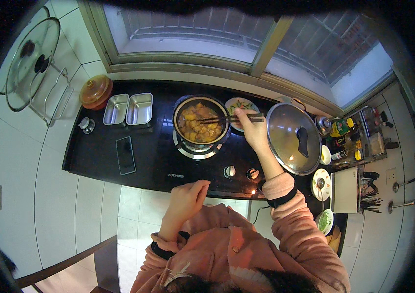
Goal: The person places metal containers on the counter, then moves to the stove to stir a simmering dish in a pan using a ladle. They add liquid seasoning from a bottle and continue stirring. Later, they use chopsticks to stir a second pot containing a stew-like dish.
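Observation:
My right hand (249, 126) holds a pair of dark chopsticks (211, 119), their tips in the stew of yellow and brown chunks (201, 122). That stew fills a dark round pot (175, 126) standing on the gas burner (197, 154). Just behind my right hand is a plate of sliced green and red vegetables (242, 103), partly hidden by the hand. My left hand (189, 196) is held near the counter's front edge, fingers curled, with nothing seen in it; whether it touches the edge I cannot tell.
Left of the pot are two steel trays (139, 108), a phone (125, 155), a glass-lidded brown pot (96, 91) and a small jar (86, 125). At right stand a large domed lid (288, 146), condiment bottles (339, 128), a plate with a ladle (326, 185) and a bowl of chopped greens (324, 222).

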Demonstrator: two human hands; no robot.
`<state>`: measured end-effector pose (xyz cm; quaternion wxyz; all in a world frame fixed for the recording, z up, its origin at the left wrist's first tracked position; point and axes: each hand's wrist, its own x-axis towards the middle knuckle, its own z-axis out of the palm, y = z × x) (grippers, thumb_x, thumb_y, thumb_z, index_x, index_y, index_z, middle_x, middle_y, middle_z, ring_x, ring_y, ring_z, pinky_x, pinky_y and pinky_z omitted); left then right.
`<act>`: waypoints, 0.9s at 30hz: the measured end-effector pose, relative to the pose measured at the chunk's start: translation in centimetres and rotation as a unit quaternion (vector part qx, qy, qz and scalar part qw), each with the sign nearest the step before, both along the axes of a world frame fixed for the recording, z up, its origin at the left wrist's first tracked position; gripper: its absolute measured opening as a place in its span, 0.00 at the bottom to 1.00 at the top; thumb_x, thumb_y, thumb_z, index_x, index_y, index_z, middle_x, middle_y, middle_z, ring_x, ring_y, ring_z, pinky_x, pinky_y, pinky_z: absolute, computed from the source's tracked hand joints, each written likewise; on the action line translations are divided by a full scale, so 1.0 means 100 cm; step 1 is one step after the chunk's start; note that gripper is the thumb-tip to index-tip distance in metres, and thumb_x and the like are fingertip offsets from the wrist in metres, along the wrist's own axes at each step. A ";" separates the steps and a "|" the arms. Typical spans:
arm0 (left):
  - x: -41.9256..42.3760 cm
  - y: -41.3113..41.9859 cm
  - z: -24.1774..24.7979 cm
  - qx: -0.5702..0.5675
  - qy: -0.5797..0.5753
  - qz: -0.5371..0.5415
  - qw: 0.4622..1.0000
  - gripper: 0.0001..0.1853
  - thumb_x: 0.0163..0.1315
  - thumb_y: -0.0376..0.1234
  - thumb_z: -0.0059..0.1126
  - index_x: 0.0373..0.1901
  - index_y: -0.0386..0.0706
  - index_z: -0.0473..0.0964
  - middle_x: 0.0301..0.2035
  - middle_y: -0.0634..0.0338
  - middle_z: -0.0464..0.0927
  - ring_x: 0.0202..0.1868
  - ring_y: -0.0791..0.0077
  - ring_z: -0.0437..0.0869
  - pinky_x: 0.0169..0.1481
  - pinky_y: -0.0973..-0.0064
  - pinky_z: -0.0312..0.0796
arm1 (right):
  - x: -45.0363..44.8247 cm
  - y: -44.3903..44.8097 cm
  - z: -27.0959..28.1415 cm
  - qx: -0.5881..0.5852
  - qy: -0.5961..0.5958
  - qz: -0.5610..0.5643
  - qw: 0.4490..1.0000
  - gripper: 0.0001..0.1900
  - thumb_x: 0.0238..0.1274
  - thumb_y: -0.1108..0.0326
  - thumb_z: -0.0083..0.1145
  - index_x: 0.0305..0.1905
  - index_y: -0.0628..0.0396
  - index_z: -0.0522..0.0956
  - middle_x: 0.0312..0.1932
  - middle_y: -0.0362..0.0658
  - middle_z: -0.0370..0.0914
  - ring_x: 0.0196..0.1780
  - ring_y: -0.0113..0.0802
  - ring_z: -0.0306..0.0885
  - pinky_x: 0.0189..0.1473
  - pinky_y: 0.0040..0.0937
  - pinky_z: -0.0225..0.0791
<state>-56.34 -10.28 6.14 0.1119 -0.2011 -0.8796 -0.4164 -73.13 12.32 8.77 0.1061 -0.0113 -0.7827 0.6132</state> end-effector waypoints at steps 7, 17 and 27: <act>-0.006 0.001 -0.003 0.025 0.013 -0.003 1.000 0.05 0.63 0.33 0.62 0.39 0.46 0.81 0.19 0.55 0.79 0.21 0.59 0.81 0.24 0.65 0.70 | 0.003 -0.014 -0.024 0.078 -0.022 0.043 0.996 0.15 0.65 0.62 0.64 0.41 0.67 0.83 0.33 0.44 0.83 0.34 0.26 0.81 0.37 0.24 0.77; -0.008 -0.001 -0.002 -0.002 0.001 -0.003 1.000 0.04 0.65 0.34 0.58 0.40 0.46 0.78 0.22 0.57 0.80 0.24 0.59 0.82 0.26 0.63 0.72 | 0.000 0.001 0.011 0.152 0.097 -0.073 0.981 0.14 0.63 0.60 0.65 0.33 0.64 0.85 0.22 0.47 0.82 0.26 0.33 0.80 0.31 0.31 0.70; -0.013 0.001 -0.001 -0.008 -0.001 -0.013 1.000 0.05 0.65 0.33 0.58 0.40 0.46 0.78 0.22 0.56 0.81 0.23 0.59 0.82 0.26 0.64 0.72 | -0.003 -0.015 -0.017 0.109 0.071 -0.019 0.991 0.17 0.67 0.60 0.62 0.39 0.68 0.83 0.29 0.44 0.83 0.31 0.25 0.80 0.33 0.25 0.74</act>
